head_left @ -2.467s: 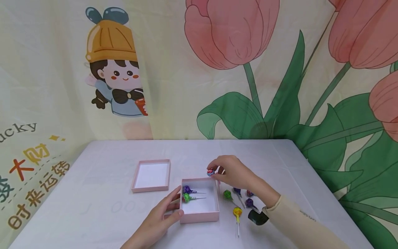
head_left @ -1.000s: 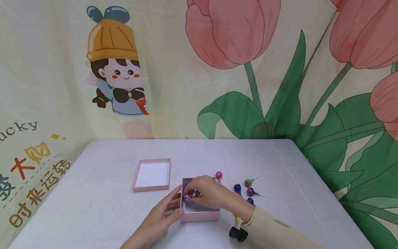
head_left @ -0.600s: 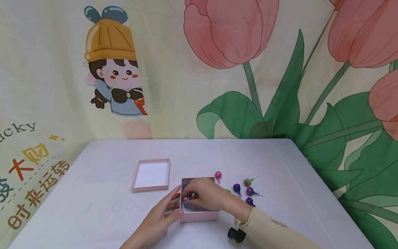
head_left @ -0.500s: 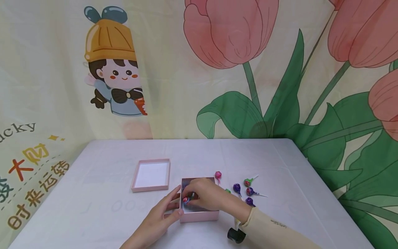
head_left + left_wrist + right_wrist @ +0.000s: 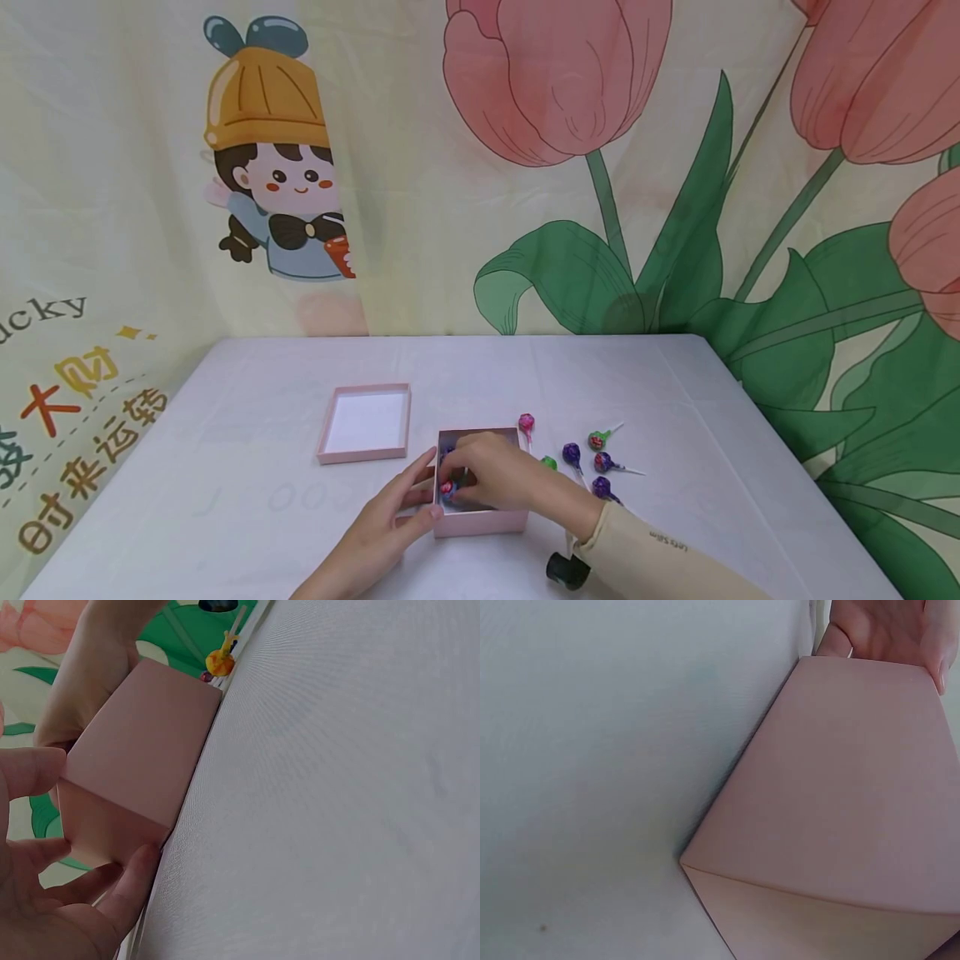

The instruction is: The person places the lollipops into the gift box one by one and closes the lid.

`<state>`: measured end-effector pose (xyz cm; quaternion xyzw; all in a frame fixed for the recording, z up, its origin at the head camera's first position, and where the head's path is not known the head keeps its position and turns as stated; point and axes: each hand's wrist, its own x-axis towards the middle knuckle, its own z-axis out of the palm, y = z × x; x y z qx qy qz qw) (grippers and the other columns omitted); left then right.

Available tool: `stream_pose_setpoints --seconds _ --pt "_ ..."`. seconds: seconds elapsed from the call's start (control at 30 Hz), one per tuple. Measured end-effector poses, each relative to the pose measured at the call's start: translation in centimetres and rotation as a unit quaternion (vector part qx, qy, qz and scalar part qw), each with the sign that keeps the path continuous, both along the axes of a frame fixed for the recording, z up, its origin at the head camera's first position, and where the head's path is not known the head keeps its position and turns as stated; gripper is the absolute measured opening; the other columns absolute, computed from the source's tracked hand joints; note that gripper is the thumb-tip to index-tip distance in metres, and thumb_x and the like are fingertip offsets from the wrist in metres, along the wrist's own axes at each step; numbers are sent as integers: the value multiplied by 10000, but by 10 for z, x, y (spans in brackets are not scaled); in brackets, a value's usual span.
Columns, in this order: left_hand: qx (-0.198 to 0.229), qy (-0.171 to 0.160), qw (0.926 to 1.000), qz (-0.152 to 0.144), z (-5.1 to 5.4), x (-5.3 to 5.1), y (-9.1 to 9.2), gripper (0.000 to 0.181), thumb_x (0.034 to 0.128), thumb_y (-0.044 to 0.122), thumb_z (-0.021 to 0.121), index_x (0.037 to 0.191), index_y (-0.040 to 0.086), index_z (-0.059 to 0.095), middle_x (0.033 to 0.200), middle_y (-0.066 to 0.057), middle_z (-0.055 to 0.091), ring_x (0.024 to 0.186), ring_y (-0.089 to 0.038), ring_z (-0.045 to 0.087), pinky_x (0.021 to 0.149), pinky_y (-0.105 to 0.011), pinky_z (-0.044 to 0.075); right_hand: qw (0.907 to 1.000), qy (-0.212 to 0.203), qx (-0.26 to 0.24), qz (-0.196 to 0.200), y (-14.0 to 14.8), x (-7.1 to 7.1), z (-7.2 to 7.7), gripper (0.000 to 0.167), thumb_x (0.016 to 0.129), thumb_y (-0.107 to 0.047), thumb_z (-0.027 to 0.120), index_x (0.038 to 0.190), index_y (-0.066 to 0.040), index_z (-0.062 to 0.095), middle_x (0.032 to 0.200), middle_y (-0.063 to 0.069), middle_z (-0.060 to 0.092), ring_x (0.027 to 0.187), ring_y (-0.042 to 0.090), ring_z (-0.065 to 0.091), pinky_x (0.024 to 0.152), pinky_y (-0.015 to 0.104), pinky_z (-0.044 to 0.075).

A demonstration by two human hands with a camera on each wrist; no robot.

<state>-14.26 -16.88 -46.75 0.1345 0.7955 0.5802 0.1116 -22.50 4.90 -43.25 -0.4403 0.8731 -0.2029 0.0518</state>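
Observation:
An open-topped pink box (image 5: 482, 523) sits on the white table. My left hand (image 5: 378, 533) holds its left side, fingers spread along that wall and thumb at the front corner; the left wrist view shows these fingertips touching the pink box (image 5: 142, 735). Inside the box, near its left wall, my right hand (image 5: 498, 473) pinches a red and blue lollipop (image 5: 447, 488), its stick hidden by the fingers. The pink box (image 5: 840, 780) fills much of the right wrist view, with my left hand (image 5: 889, 630) at its far end.
A shallow pink lid (image 5: 363, 457) lies behind and left of the box. Right of the box are a pink lollipop (image 5: 527, 422), a green one (image 5: 549, 462), a red and green one (image 5: 597, 441) and several purple ones. A yellow lollipop (image 5: 220, 663) shows in the left wrist view.
My right hand has carried the lollipop from behind the box's right rim down into the box, and lately shifted slightly toward the front. My left hand has stayed at the box's left side.

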Motion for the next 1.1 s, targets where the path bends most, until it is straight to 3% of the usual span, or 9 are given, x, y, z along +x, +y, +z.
stream_pose_setpoints --seconds 0.43,0.83,1.1 --pt "58 57 10000 -23 -1 1 0 723 1071 263 654 1693 210 289 1662 -215 395 1398 -347 546 977 -224 519 9999 114 -40 39 -3 1 -3 176 868 -128 903 1008 -185 813 849 -87 681 739 15 541 647 94 435" --pt "78 30 10000 -50 -2 0 0 725 1075 265 649 1695 204 279 1669 -218 381 1403 -351 537 972 -202 507 9999 130 32 28 -3 0 -4 183 865 -149 909 1027 -181 829 891 -96 721 761 6 558 682 87 447" --pt "48 16 10000 -19 -2 0 0 724 1072 267 655 1693 204 288 1663 -215 393 1397 -348 545 973 -203 507 9998 -174 8 -94 0 0 9 194 877 -136 895 1056 -174 829 953 -94 754 829 17 622 756 101 499"
